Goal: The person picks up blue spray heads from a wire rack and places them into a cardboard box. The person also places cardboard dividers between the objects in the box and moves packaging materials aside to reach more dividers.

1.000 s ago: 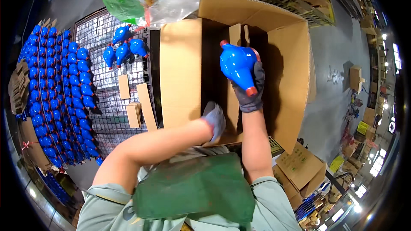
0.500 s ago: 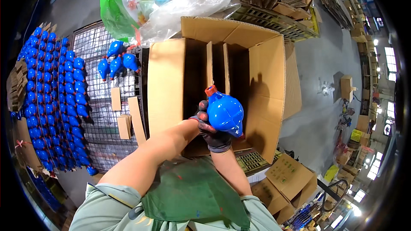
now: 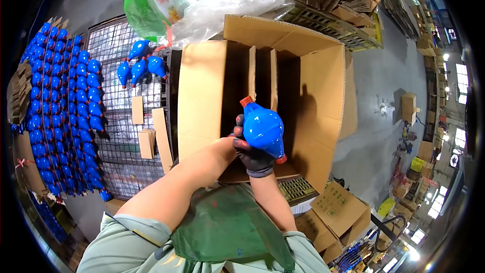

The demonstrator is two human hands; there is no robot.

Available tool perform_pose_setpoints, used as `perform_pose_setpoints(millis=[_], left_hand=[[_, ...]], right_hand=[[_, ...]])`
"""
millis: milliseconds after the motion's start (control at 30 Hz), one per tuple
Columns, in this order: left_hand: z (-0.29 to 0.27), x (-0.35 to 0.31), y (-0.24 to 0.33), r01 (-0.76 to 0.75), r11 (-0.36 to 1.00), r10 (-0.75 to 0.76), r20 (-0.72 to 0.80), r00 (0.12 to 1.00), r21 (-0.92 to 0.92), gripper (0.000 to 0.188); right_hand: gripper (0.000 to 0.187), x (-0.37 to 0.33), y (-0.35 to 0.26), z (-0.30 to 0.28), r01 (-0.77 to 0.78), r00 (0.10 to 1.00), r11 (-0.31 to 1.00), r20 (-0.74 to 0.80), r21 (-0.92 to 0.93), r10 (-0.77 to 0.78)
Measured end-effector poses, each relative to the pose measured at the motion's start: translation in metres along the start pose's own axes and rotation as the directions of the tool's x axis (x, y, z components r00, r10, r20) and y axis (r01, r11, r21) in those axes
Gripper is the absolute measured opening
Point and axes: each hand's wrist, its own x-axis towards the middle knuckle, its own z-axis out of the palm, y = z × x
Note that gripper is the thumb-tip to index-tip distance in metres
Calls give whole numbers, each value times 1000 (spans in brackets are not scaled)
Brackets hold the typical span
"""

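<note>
A glossy blue bulb-shaped vessel (image 3: pixel 264 130) with a red collar at each end is held over an open cardboard box. My left hand (image 3: pixel 239 132), in a dark glove with reddish stains, has its curled fingers against the vessel's left side. From below, my right hand (image 3: pixel 257 163) in a dark glove supports the vessel; its fingers are mostly hidden under it. The cardboard box (image 3: pixel 202 93) has its flaps folded out, and two upright cardboard dividers (image 3: pixel 273 78) stand inside. Its deep interior is dark, so the bottom cannot be made out.
Left, a mesh-topped table (image 3: pixel 118 164) carries several loose blue vessels (image 3: pixel 138 71) and cardboard strips (image 3: pixel 161 139). Beyond stand many stacked blue vessels (image 3: pixel 58 106). Plastic bags (image 3: pixel 235 7) and a crate (image 3: pixel 333 23) of cardboard pieces lie at the back. Another open box (image 3: pixel 338 207) sits lower right.
The vessel has turned in my hands, so its lower red end now shows more fully. The box and table have shifted slightly in view.
</note>
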Motion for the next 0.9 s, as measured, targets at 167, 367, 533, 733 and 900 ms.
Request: perform_pose_setpoints(millis=[167,367,533,733,900], left_hand=[[9,39,1,10,996,-21,132,991,88,36],[28,81,-4,16,988,-59,271,961,156,37],[21,89,8,-66,986,11,336,942,152,37],[-78,-4,-24,-325,893,254,-248,935,-310,36],[-36,-76,-206,-302,-40,-862,-120,492,-952,17]], right_hand=[[84,18,-23,-12,133,943,843,-196,-522,-270],[87,93,-25,6,-257,960,-921,35,-292,-279],[61,118,-66,-153,60,987,-977,-156,207,28],[49,128,-68,-138,-99,968,-957,-250,-271,-29],[61,120,28,-20,48,780,-366,264,-929,-568]])
